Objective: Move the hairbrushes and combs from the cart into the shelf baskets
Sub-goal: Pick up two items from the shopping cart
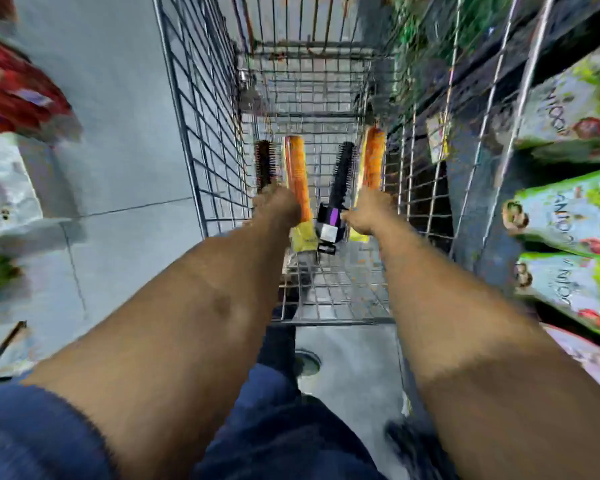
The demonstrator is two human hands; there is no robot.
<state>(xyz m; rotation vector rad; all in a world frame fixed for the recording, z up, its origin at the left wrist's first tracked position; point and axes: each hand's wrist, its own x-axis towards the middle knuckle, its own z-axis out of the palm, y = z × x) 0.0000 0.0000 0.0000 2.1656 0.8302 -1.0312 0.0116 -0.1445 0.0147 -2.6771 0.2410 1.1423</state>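
Both my arms reach down into a wire shopping cart (205,140). My left hand (278,206) is closed around the handle of a dark round hairbrush (265,162) and the lower end of an orange comb (297,174) with a yellow card. My right hand (367,214) grips a second orange comb (373,157) by the cart's right wall. Between my hands is a black bristle brush (342,173) with a purple and black handle. My right thumb touches that handle; whether it is gripped is unclear. The frame is blurred.
On the right a wire shelf rack (478,157) holds green packets (568,216), close to the cart. Red packets (14,91) and pale bags (4,188) sit at the left. Grey tiled floor (118,133) lies left of the cart.
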